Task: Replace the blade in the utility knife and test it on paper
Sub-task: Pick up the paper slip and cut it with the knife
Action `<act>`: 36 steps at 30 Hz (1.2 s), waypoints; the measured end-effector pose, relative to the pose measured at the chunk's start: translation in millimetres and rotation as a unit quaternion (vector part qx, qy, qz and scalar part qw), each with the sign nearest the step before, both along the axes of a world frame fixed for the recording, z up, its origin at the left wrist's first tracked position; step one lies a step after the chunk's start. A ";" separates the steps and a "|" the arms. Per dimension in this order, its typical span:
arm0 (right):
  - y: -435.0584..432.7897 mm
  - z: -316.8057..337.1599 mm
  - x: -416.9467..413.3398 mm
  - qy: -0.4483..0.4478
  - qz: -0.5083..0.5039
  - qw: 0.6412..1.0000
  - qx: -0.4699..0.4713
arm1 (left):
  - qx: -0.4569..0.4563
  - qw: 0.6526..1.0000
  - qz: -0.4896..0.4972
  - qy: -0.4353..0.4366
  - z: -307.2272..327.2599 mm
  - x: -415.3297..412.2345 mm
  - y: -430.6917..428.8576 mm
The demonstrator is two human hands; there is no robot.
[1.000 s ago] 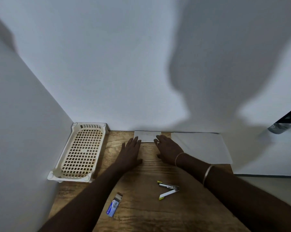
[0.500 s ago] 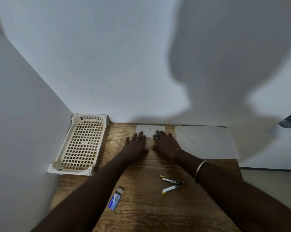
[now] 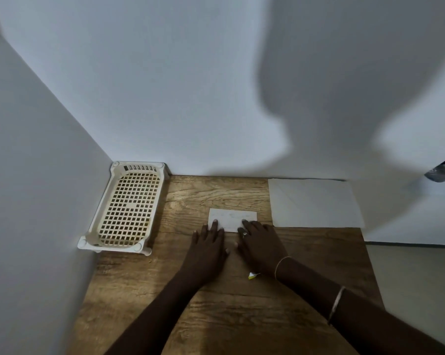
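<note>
A small white sheet of paper (image 3: 233, 218) lies on the wooden table (image 3: 216, 311), a little out from the back wall. My left hand (image 3: 208, 248) lies flat with straight fingers, its fingertips pressing the paper's near left edge. My right hand (image 3: 261, 243) lies flat too, fingertips on the paper's near right edge. Only a yellow tip of the utility knife (image 3: 252, 275) shows, just under my right wrist; the rest is hidden by my arm. The blade pack is out of sight.
A cream plastic lattice tray (image 3: 129, 206) stands in the back left corner against the walls. A larger white sheet (image 3: 316, 203) lies at the back right. The table's right edge drops off beside my right forearm.
Both hands have drawn the small paper away from the back wall toward me. The view has tilted, so the knife is now mostly under my right arm and the blue blade pack is hidden.
</note>
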State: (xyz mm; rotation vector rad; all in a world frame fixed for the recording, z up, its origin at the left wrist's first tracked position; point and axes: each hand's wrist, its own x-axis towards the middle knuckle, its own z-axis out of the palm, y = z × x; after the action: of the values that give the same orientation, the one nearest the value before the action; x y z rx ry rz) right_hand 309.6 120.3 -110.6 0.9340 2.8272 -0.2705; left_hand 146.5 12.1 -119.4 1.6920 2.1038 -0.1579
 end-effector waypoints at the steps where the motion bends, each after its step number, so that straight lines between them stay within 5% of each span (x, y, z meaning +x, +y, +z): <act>1: -3.3 0.0 1.7 0.000 0.000 1.000 0.001 | 0.000 1.000 0.003 -0.003 1.0 1.9 -2.8; 4: -8.1 0.3 6.6 0.010 -0.005 1.000 -0.010 | 0.012 0.999 0.015 -0.026 3.5 5.7 -9.2; 7: -6.3 2.2 10.6 0.121 -0.104 0.985 -0.065 | 0.078 0.988 0.080 -0.105 9.6 6.2 -12.9; 10: 1.4 12.1 11.7 0.264 -0.331 0.892 -0.160 | 0.188 0.944 0.198 -0.184 20.4 2.9 -12.7; 12: 5.3 13.5 13.0 0.271 -0.402 0.854 -0.189 | 0.240 0.908 0.262 -0.221 25.6 -0.1 -10.2; 16: 6.4 12.9 14.0 0.262 -0.453 0.816 -0.246 | 0.207 0.872 0.347 -0.276 28.6 -5.1 -4.2; 24: 5.7 11.5 -0.8 0.304 -0.520 0.702 -0.379 | 0.202 0.854 0.377 -0.296 23.1 -2.4 -4.7; 36: 4.2 34.2 4.3 0.315 -0.512 0.684 -0.413 | 0.182 0.797 0.444 -0.367 28.0 -2.4 -21.7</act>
State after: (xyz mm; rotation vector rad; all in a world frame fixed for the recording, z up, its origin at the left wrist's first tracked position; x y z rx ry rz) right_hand 313.9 124.5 -76.5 2.2364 1.6587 -2.0674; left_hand 144.1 -9.7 -91.4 0.5393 2.0761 1.0610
